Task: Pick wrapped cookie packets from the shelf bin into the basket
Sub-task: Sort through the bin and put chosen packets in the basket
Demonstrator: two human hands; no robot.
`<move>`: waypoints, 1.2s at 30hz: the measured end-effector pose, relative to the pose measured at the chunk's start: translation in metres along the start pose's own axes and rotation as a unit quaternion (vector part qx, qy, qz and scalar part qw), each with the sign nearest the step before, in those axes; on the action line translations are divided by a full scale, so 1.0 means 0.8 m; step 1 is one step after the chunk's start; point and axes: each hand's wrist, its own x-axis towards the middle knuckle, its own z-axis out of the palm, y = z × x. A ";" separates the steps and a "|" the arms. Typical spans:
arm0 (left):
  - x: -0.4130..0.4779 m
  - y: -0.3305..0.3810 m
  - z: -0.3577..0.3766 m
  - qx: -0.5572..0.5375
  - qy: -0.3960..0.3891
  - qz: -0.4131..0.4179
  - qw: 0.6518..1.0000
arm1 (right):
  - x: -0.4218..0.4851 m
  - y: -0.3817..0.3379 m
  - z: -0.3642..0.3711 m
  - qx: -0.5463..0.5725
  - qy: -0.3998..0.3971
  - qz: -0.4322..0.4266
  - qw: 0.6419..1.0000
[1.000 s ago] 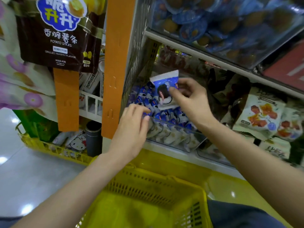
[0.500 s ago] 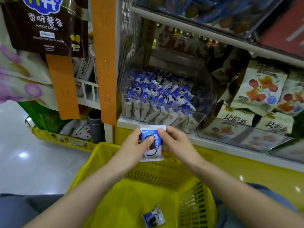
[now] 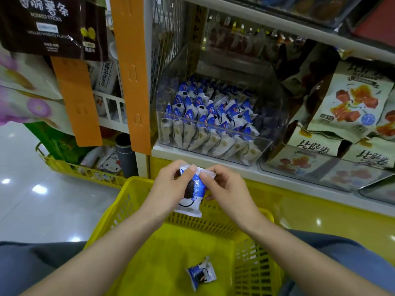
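Observation:
A blue-and-white wrapped cookie packet point(image 3: 193, 194) hangs over the far rim of the yellow basket point(image 3: 119, 212). My left hand point(image 3: 171, 189) pinches its top left edge and my right hand point(image 3: 226, 189) pinches its top right edge. Another cookie packet point(image 3: 201, 273) lies on the basket floor. Above, on the shelf, stands a clear bin point(image 3: 265, 144) filled with several rows of the same packets point(image 3: 213, 116).
Bags of other snacks point(image 3: 350, 105) crowd the shelf to the right of the bin. An orange post point(image 3: 130, 69) stands left of the bin, with a hanging potato-stick bag point(image 3: 51, 24) beyond it. A second yellow basket point(image 3: 83, 170) sits on the glossy floor at left.
Both hands came down from the bin with one packet to the basket's far rim. The packet is now held by its top edge, hanging a little lower.

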 end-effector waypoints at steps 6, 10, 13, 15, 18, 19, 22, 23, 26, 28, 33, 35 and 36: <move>-0.001 0.003 -0.001 -0.070 -0.050 -0.073 0.994 | -0.002 0.006 -0.015 -0.289 0.055 -0.223 0.929; 0.000 0.003 -0.002 -0.050 -0.081 -0.094 0.991 | 0.012 0.002 -0.021 -0.040 0.101 -0.044 0.993; 0.000 0.003 -0.002 -0.074 -0.040 -0.071 0.994 | 0.018 -0.002 -0.024 0.145 0.089 0.073 0.983; 0.003 0.004 -0.007 -0.078 0.004 -0.046 0.996 | 0.015 -0.003 -0.022 0.176 0.045 0.105 0.978; 0.009 0.006 -0.013 -0.062 0.038 -0.008 0.997 | 0.007 0.000 -0.013 0.144 -0.008 0.115 0.983; 0.010 0.007 -0.013 -0.049 0.044 0.004 0.998 | 0.006 0.000 -0.011 0.134 -0.015 0.116 0.984; 0.012 0.007 -0.014 -0.034 0.060 0.018 0.997 | 0.007 0.002 -0.008 0.121 -0.020 0.113 0.986; 0.013 0.008 -0.014 -0.042 0.062 0.016 0.997 | 0.007 0.001 -0.008 0.124 -0.029 0.112 0.986; 0.013 0.010 -0.014 -0.059 0.067 0.020 0.996 | 0.007 0.000 -0.006 0.145 -0.072 0.124 0.979; 0.014 0.011 -0.017 -0.022 0.071 0.039 0.996 | 0.006 0.003 -0.004 0.120 -0.064 0.108 0.985; 0.010 0.011 -0.023 0.225 0.037 0.165 0.960 | 0.003 0.008 -0.001 -0.007 0.007 -0.040 0.999; 0.002 0.012 -0.017 0.268 0.020 0.190 0.944 | 0.004 0.005 0.000 0.012 0.010 -0.048 0.999; 0.000 0.011 -0.014 0.270 0.015 0.194 0.943 | 0.005 0.004 -0.001 0.031 0.013 -0.037 0.999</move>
